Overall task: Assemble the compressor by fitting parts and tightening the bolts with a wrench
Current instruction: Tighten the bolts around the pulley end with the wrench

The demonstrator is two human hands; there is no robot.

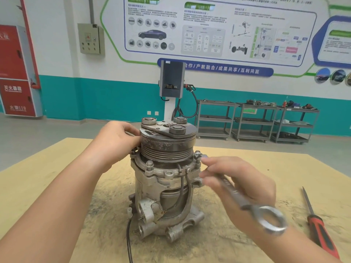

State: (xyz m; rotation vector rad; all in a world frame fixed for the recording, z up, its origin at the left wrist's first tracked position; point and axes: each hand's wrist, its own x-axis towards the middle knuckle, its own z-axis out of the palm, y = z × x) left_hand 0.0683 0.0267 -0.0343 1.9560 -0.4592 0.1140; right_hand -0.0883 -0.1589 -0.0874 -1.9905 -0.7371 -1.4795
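Forearms fill the lower frame of the head view, w/ the right hand nearest, fingers curled round a combination wrench. Its ring end hangs free toward the camera; the far end sits on a bolt at the flange on the right side of the compressor. Motion blur on hand & wrench, so can't tell how fully the jaw seats on the bolt head.

Left hand presses against the left side of the grooved pulley, fingers bent onto its rim, steadying the unit. Compressor stands upright on its rear lugs, mid-table, pulley end up. A 2nd flange bolt stands proud at the front, looks not yet run down.

Risks, as I judge them:
- Wrench slips off → rounded bolt head, knuckles hit the housing. Cause: partial seating.
- Unit tips or twists; it stands tall on a narrow base and only the left hand braces it.
- Uneven tightening cocks the flange if one bolt is pulled down fully before the others.
- Black cable trailing off the front could snag an arm.

Red-handled screwdriver lies on the table, right, well apart.

Containers: none on the table. Shelf carts by the far wall carry small parts, too distant to identify.
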